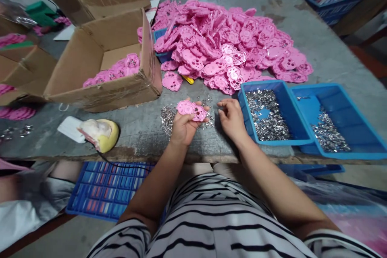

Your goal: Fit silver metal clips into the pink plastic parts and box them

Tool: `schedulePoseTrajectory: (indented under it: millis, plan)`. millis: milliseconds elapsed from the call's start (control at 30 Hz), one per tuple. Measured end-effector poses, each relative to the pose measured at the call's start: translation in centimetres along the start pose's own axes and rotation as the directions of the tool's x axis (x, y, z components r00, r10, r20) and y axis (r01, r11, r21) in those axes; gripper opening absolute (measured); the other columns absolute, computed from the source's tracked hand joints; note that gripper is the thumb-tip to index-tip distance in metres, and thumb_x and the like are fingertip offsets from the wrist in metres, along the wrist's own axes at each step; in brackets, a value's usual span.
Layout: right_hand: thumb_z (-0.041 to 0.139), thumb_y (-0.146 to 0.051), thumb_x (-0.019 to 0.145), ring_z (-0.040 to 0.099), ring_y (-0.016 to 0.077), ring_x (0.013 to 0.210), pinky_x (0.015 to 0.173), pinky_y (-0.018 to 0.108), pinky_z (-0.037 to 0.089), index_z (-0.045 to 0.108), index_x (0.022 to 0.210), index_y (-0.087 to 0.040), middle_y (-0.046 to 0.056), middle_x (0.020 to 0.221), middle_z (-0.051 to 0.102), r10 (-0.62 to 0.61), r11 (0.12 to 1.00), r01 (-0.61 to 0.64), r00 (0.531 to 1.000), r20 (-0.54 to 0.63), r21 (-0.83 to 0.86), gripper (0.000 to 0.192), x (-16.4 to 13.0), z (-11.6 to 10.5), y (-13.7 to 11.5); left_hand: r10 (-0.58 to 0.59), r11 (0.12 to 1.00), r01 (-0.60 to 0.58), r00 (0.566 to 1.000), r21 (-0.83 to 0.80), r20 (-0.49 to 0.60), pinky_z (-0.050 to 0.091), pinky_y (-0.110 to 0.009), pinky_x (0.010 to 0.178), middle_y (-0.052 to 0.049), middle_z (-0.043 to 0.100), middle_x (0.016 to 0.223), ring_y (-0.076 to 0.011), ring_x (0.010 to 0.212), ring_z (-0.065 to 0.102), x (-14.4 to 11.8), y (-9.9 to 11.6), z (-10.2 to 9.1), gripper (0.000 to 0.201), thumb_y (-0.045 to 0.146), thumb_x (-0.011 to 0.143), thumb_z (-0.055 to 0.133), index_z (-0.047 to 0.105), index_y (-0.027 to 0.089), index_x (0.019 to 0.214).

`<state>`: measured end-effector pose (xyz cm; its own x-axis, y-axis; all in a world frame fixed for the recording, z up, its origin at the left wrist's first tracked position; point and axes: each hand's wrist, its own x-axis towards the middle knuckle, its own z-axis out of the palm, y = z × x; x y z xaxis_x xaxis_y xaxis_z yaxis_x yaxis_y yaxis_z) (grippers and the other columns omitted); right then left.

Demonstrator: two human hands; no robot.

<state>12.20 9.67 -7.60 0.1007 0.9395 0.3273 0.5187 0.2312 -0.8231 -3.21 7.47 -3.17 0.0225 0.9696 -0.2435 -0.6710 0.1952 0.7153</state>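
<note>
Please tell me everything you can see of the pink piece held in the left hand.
The pink piece is flat, with a scalloped outline and rounded ends, and looks like moulded plastic. Small dark or shiny details show towards its right end, too small to identify. It lies roughly level in the left hand, thumb on its near edge and fingers beneath, above small silvery parts.

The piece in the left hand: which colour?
The piece is pink, seen best in the head view.
</note>
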Motion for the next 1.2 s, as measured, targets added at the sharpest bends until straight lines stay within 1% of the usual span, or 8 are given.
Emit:
schedulePoseTrajectory:
  millis: [167, 600, 767, 833, 933, 1033, 1100, 1200]
  plan:
    - [0.056, -0.013, 0.072, 0.054, 0.0273, 0.093, 0.084, 0.046, 0.046, 0.062, 0.08, -0.022, 0.01, 0.096, 0.056, -0.007, 0.997, 0.011, 0.998, 0.065, -0.072, 0.013, 0.1, 0.2, 0.0, 0.051, 0.998, -0.051, 0.999, 0.036, -0.005, 0.047, -0.024, 0.052, -0.005, 0.069, 0.098, -0.0248, 0.092, 0.067, 0.1, -0.1, 0.0, 0.032, 0.012, 0.064, 0.056, 0.05, 0.021, 0.094]
    - [0.053, -0.013, 0.08, 0.053, 0.0283, 0.092, 0.083, 0.044, 0.044, 0.064, 0.081, -0.016, 0.014, 0.094, 0.06, -0.02, 0.936, 0.096, 0.975, 0.22, -0.339, 0.011, 0.0, 0.5, -1.9, -0.027, 0.998, 0.019, 0.989, 0.054, 0.149, 0.039, -0.02, 0.036, -0.005, 0.069, 0.076, -0.0217, 0.065, 0.068, 0.1, 0.1, 0.3, 0.027, 0.024, 0.067, 0.054, 0.048, 0.019, 0.092]
    - [0.045, -0.015, 0.088, 0.057, 0.0227, 0.102, 0.086, 0.039, 0.048, 0.061, 0.101, -0.02, 0.011, 0.106, 0.062, -0.263, 0.954, 0.276, 0.958, 0.113, -0.12, 0.021, -1.1, -4.5, -6.1, -0.071, 0.991, 0.042, 0.968, 0.126, 0.24, 0.036, -0.019, 0.031, -0.004, 0.067, 0.069, -0.0186, 0.053, 0.064, -0.1, -0.2, 0.3, 0.022, 0.026, 0.067, 0.057, 0.05, 0.016, 0.085]
    - [0.045, -0.018, 0.09, 0.058, 0.0221, 0.101, 0.085, 0.038, 0.048, 0.061, 0.102, -0.022, 0.009, 0.105, 0.064, -0.294, 0.928, 0.303, 0.953, 0.076, -0.215, 0.021, -0.4, -7.9, -7.0, -0.119, 0.985, 0.077, 0.951, 0.155, 0.286, 0.036, -0.019, 0.03, -0.004, 0.068, 0.069, -0.0186, 0.052, 0.064, -0.2, -0.4, 0.2, 0.022, 0.026, 0.067, 0.058, 0.049, 0.016, 0.085]
    - [0.052, -0.021, 0.086, 0.062, 0.0229, 0.09, 0.076, 0.035, 0.047, 0.065, 0.101, -0.018, 0.011, 0.102, 0.067, 0.049, 0.783, 0.081, 0.98, 0.191, -0.617, 0.02, 1.7, -11.9, -6.6, -0.19, 0.974, 0.132, 0.917, 0.182, 0.35, 0.036, -0.018, 0.03, -0.005, 0.068, 0.07, -0.0197, 0.054, 0.066, -0.5, -0.5, 0.2, 0.023, 0.028, 0.068, 0.059, 0.048, 0.017, 0.086]
    - [0.058, -0.023, 0.081, 0.064, 0.0256, 0.091, 0.069, 0.032, 0.044, 0.069, 0.098, -0.017, 0.012, 0.102, 0.069, 0.484, 0.503, 0.116, 0.784, 0.39, -0.857, 0.021, 3.1, -12.9, -5.2, -0.245, 0.963, 0.174, 0.886, 0.208, 0.395, 0.037, -0.018, 0.031, -0.006, 0.07, 0.074, -0.0213, 0.058, 0.068, -0.8, -0.5, 0.1, 0.028, 0.024, 0.067, 0.061, 0.047, 0.017, 0.09]
    - [0.052, -0.021, 0.084, 0.065, 0.0255, 0.094, 0.067, 0.03, 0.043, 0.069, 0.097, -0.017, 0.013, 0.103, 0.071, 0.568, 0.454, 0.165, 0.703, 0.427, -0.875, 0.022, 3.2, -12.3, -4.7, -0.276, 0.955, 0.197, 0.867, 0.224, 0.415, 0.04, -0.019, 0.033, -0.006, 0.071, 0.079, -0.0223, 0.063, 0.069, -1.0, -0.5, 0.0, 0.035, 0.02, 0.064, 0.063, 0.047, 0.017, 0.094]
    - [0.044, -0.017, 0.087, 0.066, 0.0267, 0.096, 0.067, 0.03, 0.043, 0.068, 0.1, -0.015, 0.017, 0.108, 0.07, 0.573, 0.425, 0.15, 0.719, 0.394, -0.893, 0.028, 2.8, -11.6, -4.4, -0.299, 0.949, 0.22, 0.848, 0.224, 0.437, 0.047, -0.022, 0.04, -0.008, 0.072, 0.086, -0.0245, 0.071, 0.071, -1.1, -0.5, -0.1, 0.044, 0.015, 0.06, 0.064, 0.047, 0.018, 0.1]
